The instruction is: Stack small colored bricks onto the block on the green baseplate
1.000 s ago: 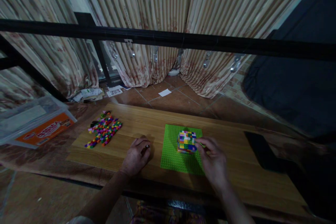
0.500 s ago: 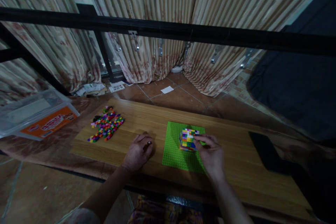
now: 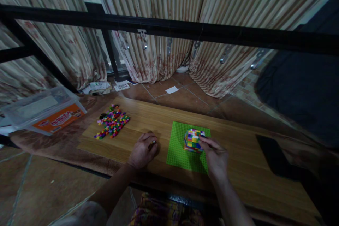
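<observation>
A small cube-shaped build of coloured toy bricks stands on the green studded baseplate. At its upper right edge, my right hand has thumb and fingers pressed together, touching the bricks. Whether a loose brick sits between those fingertips is hidden. My left hand rests on the wooden board to the left of the baseplate, fingers curled. Between its thumb and forefinger shows a tiny pale brick, partly covered.
A heap of loose coloured bricks lies on the board's left part. Beyond it stands a clear plastic box with an orange label. A dark flat object lies at the right. A black rail crosses before the curtains.
The view has shifted slightly, so the scene sits further right. My right fingers have drawn closer together at the build's edge. My left hand keeps its curled pose.
</observation>
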Action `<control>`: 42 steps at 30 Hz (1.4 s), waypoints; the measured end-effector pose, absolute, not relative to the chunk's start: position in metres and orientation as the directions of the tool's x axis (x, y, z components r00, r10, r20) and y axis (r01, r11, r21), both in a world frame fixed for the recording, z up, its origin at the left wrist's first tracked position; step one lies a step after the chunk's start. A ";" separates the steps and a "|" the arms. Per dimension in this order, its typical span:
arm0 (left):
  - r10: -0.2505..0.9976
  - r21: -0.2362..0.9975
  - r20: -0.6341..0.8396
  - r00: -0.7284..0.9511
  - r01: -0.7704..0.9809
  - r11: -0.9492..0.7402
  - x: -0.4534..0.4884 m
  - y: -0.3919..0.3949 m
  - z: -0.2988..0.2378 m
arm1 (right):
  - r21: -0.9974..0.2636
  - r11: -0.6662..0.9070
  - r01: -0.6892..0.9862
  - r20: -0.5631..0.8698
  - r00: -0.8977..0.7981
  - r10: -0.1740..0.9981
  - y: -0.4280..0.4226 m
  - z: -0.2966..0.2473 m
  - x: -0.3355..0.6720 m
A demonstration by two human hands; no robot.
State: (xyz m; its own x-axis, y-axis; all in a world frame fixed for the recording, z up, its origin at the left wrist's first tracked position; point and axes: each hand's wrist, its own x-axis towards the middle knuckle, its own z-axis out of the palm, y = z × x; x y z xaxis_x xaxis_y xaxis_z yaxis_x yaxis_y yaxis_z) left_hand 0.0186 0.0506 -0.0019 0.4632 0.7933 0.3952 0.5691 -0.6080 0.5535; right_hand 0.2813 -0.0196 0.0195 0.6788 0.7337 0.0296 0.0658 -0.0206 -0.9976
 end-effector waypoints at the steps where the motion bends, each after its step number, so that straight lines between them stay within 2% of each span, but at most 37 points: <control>1: 0.792 0.553 0.396 0.464 0.568 -0.609 0.019 0.051 -0.002 | -0.998 -0.013 0.054 0.027 0.681 0.732 -0.020 0.020 0.281; 11: 0.789 0.544 0.399 0.468 0.572 -0.614 0.018 0.051 -0.002 | -0.976 0.112 -0.185 -0.054 0.711 0.701 -0.019 0.023 0.272; 17: 0.778 0.535 0.420 0.467 0.565 -0.628 0.018 0.051 -0.001 | -0.961 0.147 -0.234 -0.062 0.701 0.711 -0.017 0.021 0.270; 23: 0.781 0.553 0.426 0.456 0.552 -0.624 0.018 0.051 -0.001 | -0.972 0.128 -0.197 -0.054 0.720 0.692 -0.018 0.021 0.269; 31: 0.793 0.556 0.396 0.462 0.567 -0.608 0.017 0.051 -0.004 | -0.961 0.113 -0.253 -0.108 0.717 0.689 -0.016 0.023 0.271; 38: 0.792 0.582 0.398 0.462 0.540 -0.608 0.017 0.048 0.005 | -0.979 0.118 -0.168 -0.024 0.664 0.747 -0.024 0.022 0.272; 42: 0.800 0.623 0.400 0.447 0.508 -0.596 0.016 0.048 0.005 | -0.987 0.127 -0.096 0.019 0.718 0.695 -0.032 0.021 0.281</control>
